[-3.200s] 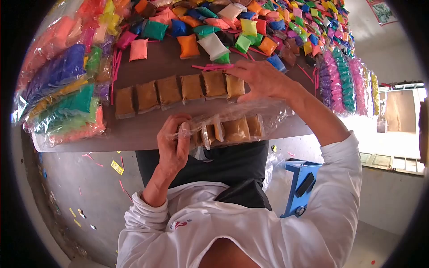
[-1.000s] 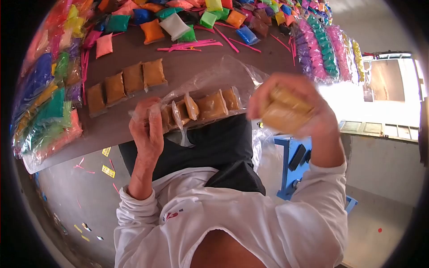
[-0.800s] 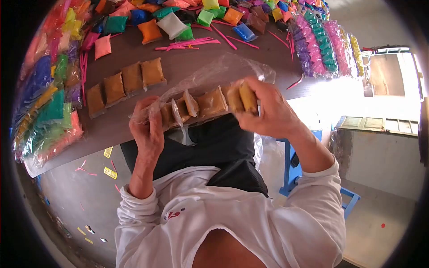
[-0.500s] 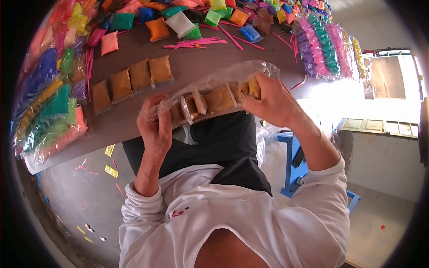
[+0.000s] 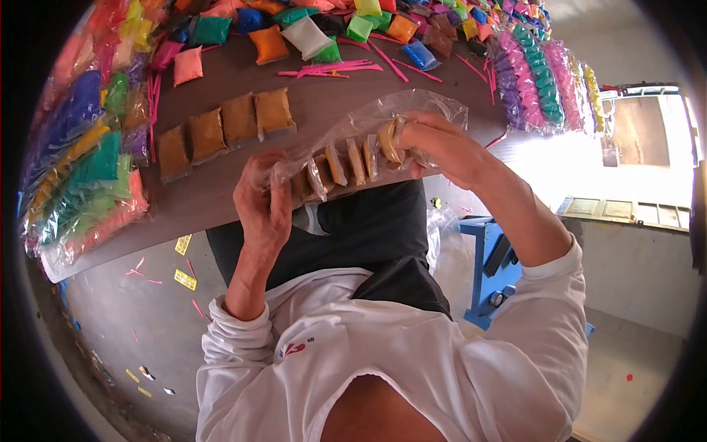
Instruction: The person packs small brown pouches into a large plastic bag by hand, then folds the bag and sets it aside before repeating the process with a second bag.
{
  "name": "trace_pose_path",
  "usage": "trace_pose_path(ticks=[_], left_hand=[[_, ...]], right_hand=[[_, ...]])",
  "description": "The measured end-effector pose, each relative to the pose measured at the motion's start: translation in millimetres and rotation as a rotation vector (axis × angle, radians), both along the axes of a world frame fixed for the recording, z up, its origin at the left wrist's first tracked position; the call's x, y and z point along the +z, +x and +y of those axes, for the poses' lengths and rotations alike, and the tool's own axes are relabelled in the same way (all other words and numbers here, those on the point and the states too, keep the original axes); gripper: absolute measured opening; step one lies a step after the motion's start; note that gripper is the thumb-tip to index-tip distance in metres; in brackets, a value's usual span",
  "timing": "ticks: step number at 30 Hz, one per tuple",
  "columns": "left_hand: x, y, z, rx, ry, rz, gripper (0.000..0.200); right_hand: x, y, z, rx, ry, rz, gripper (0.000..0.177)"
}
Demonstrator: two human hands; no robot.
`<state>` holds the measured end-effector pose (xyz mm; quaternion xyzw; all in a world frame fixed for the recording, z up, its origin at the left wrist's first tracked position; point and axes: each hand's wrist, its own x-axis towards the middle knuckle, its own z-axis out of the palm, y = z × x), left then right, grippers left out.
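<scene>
A long clear plastic bag [image 5: 434, 101] stretches between my two hands over the table's front edge. My left hand [image 5: 263, 199] is closed around its left end. Inside the bag several small brown packets [image 5: 355, 161] stand in a row, mostly on edge. At the right end, my right hand [image 5: 444, 147] has its fingers closed on a brown packet [image 5: 390, 141]; part of the bag wraps about these fingers, and some fingertips are hidden. Beyond my left hand, a row of several more brown packets [image 5: 239, 119] lies flat on the dark table [image 5: 213, 195].
Filled bags of colored packets [image 5: 88, 166] are piled at the left. Loose colored packets [image 5: 305, 37] and pink strips [image 5: 331, 68] spread across the back. More filled bags [image 5: 537, 77] line the right side. A blue metal frame [image 5: 482, 269] stands below, right of my lap.
The packets in the bag have turned from lying flatter to standing on edge, closer together. My right hand has shifted slightly, its fingers now pointing left at the end packet. My left hand keeps its hold.
</scene>
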<state>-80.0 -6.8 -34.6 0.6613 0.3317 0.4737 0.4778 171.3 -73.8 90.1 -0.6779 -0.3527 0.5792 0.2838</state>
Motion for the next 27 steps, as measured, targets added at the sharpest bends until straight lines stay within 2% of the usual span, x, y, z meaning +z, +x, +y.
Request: trace_pose_path(ticks=[4,7,10,13,16,19,22,25,27], left_hand=[[4,-1,-3,-0.016,-0.089,-0.022,0.018],[-2,1,0,-0.014,-0.02,-0.039,0.019],[-2,1,0,-0.012,-0.035,-0.032,0.019],[1,1,0,-0.01,-0.006,-0.011,0.019],[3,1,1,-0.003,0.051,0.019,0.018],[0,2,1,-0.006,0.014,-0.021,0.018],[-2,1,1,-0.006,0.009,-0.012,0.018],[-2,1,-1,-0.003,-0.034,-0.041,0.019],[-1,1,-2,-0.007,-0.03,-0.046,0.019]], right_hand=[[14,-11,11,0.058,-0.198,-0.246,0.037],[6,-2,19,0.232,-0.267,-0.246,0.041],[15,-8,24,0.357,-0.295,-0.44,0.048],[8,3,28,0.573,-0.144,-0.683,0.049],[19,-8,17,0.422,-0.072,-0.557,0.044],[-6,2,9,0.639,0.33,-0.979,0.04],[9,-4,14,0.556,0.145,-0.803,0.038],[2,-1,13,0.562,0.241,-0.784,0.04],[8,-7,17,0.614,0.191,-0.78,0.045]])
